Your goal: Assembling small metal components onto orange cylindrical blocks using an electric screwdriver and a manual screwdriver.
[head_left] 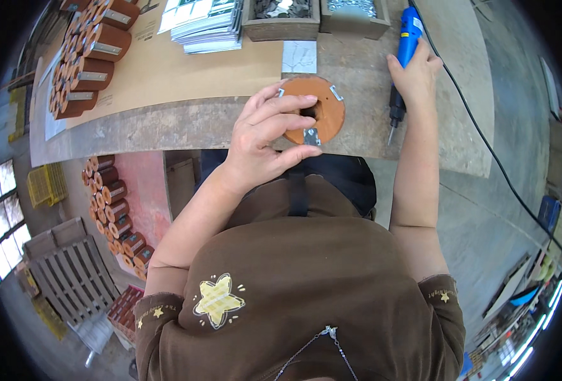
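My left hand (265,127) grips a round orange-brown piece (330,117) with a dark hole in its middle, at the near edge of the workbench. Its thumb lies beside a small metal plate (311,136) with a screw on the piece's near side; two more small metal fittings sit at the far rim. My right hand (417,71) is closed around a blue and black electric screwdriver (409,41), whose bit points toward me. The screwdriver is apart from the round piece, to its right. Whether it rests on the bench I cannot tell.
Rows of similar orange cylinders (93,75) stand at the bench's left. Behind are a stack of printed sheets (208,28) and two wooden boxes (281,30) of small metal parts. A black cable (471,114) runs down the right. More cylinders (114,209) stand lower left.
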Demonstrator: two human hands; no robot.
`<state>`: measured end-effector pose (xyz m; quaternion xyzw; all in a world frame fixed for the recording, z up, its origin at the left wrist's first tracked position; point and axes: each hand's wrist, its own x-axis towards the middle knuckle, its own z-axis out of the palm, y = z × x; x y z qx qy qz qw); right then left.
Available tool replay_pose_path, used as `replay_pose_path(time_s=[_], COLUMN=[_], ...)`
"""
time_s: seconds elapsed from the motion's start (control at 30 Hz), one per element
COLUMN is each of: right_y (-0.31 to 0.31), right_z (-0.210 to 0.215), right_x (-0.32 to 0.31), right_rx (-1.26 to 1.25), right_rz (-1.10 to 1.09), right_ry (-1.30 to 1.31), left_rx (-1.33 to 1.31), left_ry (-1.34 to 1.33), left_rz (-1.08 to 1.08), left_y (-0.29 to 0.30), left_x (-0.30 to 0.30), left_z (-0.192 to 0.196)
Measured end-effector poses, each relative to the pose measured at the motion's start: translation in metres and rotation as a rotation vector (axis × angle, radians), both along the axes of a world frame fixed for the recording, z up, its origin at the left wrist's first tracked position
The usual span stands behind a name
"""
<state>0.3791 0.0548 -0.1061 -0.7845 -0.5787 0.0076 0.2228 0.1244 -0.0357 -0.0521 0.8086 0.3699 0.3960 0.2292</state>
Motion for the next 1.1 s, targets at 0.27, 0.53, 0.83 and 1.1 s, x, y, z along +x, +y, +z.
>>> replay_pose_path(time_s=[0.27, 0.53, 0.83, 1.1], right_y=[0.022, -0.047, -0.092, -0.099], right_z=[0.023, 0.081, 0.116, 0.167], right_x=[0.037, 0.053, 0.016, -0.041], right_rx=[-0.352, 0.022, 0.485, 0.679], right_rz=[0.038, 0.281, 0.718, 0.947], right_ry=[0.52, 1.811, 2.333, 1.979], left_rx=[-0.055, -0.078, -0.004, -0.114], left_ry=[-0.027, -0.017, 0.081, -0.196], left_rz=[-0.018, -0.039, -0.114, -0.462], left_y=[0.005, 0.008, 0.008, -0.003], left_x=[-0.005, -0.007, -0.01, 0.016], left_z=[0.005, 0.004, 0.034, 0.054])
